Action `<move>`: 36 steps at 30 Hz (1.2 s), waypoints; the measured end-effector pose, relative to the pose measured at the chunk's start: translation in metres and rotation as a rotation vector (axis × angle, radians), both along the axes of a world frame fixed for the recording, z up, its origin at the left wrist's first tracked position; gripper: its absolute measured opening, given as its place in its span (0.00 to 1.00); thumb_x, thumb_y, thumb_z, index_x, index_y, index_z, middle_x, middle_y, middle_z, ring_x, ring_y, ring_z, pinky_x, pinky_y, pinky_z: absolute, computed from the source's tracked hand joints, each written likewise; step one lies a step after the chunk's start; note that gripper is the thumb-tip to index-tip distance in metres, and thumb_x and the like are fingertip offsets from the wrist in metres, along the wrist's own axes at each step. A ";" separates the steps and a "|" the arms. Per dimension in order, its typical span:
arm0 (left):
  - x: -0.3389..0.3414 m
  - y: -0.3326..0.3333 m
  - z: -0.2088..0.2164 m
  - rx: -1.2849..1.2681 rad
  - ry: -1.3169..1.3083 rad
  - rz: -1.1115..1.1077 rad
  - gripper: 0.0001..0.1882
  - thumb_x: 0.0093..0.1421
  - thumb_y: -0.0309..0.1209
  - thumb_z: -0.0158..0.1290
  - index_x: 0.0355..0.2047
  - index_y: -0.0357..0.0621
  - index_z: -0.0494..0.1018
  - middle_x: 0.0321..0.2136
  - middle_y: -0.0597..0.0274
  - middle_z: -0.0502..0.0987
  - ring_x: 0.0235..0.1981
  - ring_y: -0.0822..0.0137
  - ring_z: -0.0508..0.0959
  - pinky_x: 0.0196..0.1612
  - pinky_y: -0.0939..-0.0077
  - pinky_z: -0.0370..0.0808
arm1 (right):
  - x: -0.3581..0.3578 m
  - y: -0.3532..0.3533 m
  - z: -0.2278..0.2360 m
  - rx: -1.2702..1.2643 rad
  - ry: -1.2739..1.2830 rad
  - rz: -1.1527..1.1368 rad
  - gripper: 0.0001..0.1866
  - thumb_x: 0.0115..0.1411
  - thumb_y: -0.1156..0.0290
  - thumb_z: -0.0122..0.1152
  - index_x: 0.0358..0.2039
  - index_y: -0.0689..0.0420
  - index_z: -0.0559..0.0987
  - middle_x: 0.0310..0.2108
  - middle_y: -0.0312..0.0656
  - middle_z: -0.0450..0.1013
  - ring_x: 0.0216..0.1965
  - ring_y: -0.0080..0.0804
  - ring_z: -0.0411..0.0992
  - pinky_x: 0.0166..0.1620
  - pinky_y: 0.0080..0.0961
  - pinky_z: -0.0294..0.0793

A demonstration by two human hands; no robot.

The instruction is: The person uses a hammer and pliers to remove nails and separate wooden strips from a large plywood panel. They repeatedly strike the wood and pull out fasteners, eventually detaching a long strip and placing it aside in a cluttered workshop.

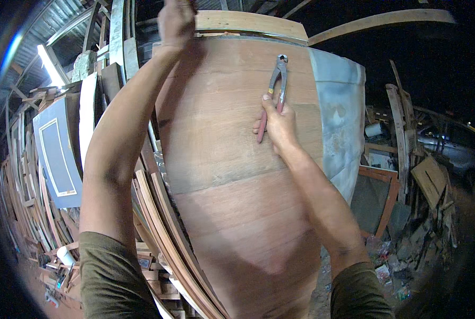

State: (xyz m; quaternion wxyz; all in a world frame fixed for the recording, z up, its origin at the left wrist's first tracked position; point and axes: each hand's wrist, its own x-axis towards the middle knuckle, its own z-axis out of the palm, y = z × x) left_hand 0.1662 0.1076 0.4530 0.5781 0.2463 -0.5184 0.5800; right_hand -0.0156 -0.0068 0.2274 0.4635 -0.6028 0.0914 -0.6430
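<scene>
A pair of pincers point(279, 80) with grey jaws and red handles is gripped in my right hand point(280, 123). Its jaws point up, slightly apart, in front of a large brown wooden panel point(232, 159). My left hand point(177, 26) is raised at the panel's upper left corner, beside a pale wooden board point(251, 24) along the top. Blur and the picture's upper edge hide its fingers. A bluish-white sheet point(339, 114) covers the panel's right side.
Long wooden strips point(166, 228) stand along the panel's left side. Farther left are a grey framed door point(58, 151) and stacked timber. Rightward stand an orange-brown frame point(389, 204) and scrap wood, with a parked car point(450, 141) beyond. A lit tube lamp point(50, 65) hangs upper left.
</scene>
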 end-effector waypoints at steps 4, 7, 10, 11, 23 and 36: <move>0.045 0.011 -0.011 0.047 -0.014 -0.222 0.16 0.72 0.37 0.46 0.52 0.40 0.65 0.34 0.55 0.80 0.35 0.61 0.82 0.43 0.67 0.78 | -0.002 0.005 0.001 0.007 0.035 -0.019 0.16 0.69 0.58 0.54 0.43 0.60 0.71 0.23 0.41 0.71 0.17 0.27 0.71 0.19 0.26 0.74; 0.056 0.011 -0.027 0.262 -0.003 -0.179 0.23 0.66 0.36 0.56 0.57 0.42 0.63 0.42 0.49 0.79 0.44 0.59 0.81 0.50 0.68 0.77 | 0.005 0.015 0.004 -0.112 0.115 -0.124 0.17 0.69 0.59 0.53 0.47 0.61 0.70 0.23 0.39 0.70 0.17 0.25 0.69 0.19 0.25 0.72; 0.055 0.017 -0.028 0.249 -0.065 -0.059 0.25 0.65 0.38 0.58 0.58 0.43 0.64 0.45 0.52 0.80 0.47 0.61 0.81 0.50 0.68 0.77 | 0.020 0.024 0.017 -0.348 0.158 -0.306 0.20 0.69 0.60 0.51 0.53 0.60 0.67 0.29 0.43 0.73 0.18 0.29 0.71 0.18 0.30 0.70; 0.062 0.011 -0.020 0.344 -0.048 -0.150 0.21 0.66 0.38 0.56 0.55 0.43 0.70 0.45 0.56 0.80 0.46 0.62 0.82 0.48 0.68 0.77 | 0.025 0.027 0.025 -0.376 0.169 -0.301 0.20 0.69 0.60 0.50 0.55 0.60 0.66 0.30 0.44 0.73 0.18 0.30 0.71 0.18 0.31 0.69; 0.059 0.035 -0.002 0.190 -0.208 0.171 0.16 0.64 0.39 0.57 0.49 0.47 0.75 0.41 0.54 0.79 0.39 0.53 0.80 0.43 0.66 0.76 | 0.082 0.102 0.114 -0.224 0.276 0.420 0.12 0.70 0.67 0.45 0.48 0.61 0.67 0.27 0.43 0.70 0.22 0.31 0.71 0.20 0.33 0.75; 0.033 0.068 -0.018 0.402 0.010 0.334 0.14 0.70 0.38 0.47 0.51 0.46 0.70 0.40 0.46 0.80 0.42 0.44 0.80 0.43 0.57 0.75 | 0.051 0.055 0.048 -0.405 0.250 -0.332 0.18 0.69 0.59 0.51 0.48 0.62 0.72 0.31 0.51 0.75 0.29 0.39 0.77 0.29 0.39 0.77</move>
